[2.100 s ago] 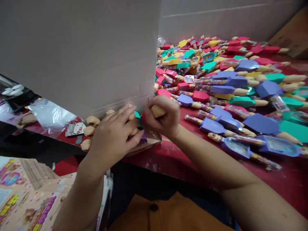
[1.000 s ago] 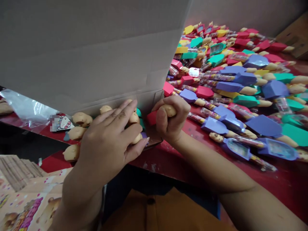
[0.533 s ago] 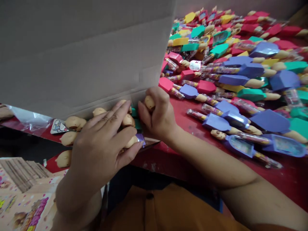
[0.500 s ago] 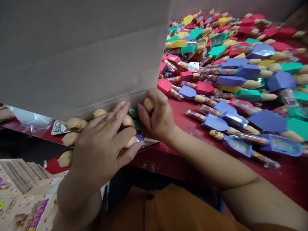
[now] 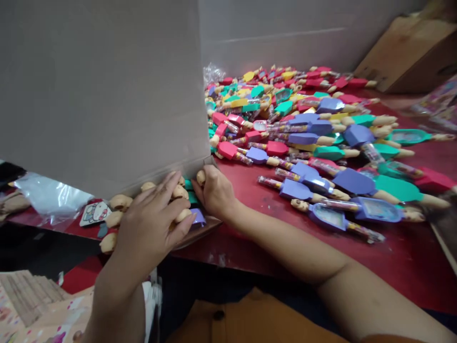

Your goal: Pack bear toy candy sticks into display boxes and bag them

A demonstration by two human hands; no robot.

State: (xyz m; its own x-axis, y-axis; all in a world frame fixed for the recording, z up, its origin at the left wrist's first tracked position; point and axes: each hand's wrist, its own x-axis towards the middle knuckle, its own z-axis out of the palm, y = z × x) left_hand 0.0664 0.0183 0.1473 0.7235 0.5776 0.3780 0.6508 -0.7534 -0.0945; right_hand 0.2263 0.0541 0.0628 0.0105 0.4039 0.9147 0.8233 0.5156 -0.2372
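My left hand point(image 5: 150, 219) lies stretched out over a row of toy shovels, its thumb and forefinger either side of one beige animal-head end point(image 5: 183, 216). More beige heads point(image 5: 120, 202) show beyond its wrist side. Curled fingers of my right hand point(image 5: 216, 193) close round another toy shovel, whose beige head point(image 5: 201, 178) pokes out at the top. Between the hands, green scoops point(image 5: 191, 196) and a purple scoop point(image 5: 198, 217) are visible. The row sits at the foot of a tall grey cardboard flap point(image 5: 107, 95); its lower parts are hidden.
Many toy shovels in purple, green, red and yellow, with candy tubes, are heaped on the red table point(image 5: 250, 238) to the right. A Hello Kitty card point(image 5: 94, 212) and clear plastic point(image 5: 53, 195) lie left. Printed cartons point(image 5: 35, 309) stand lower left, a brown box point(image 5: 403, 52) far right.
The view has shifted, so the hands and row appear lower and further left, and more of the table's far right shows. Both hands keep nearly the same pose on the toy shovels.
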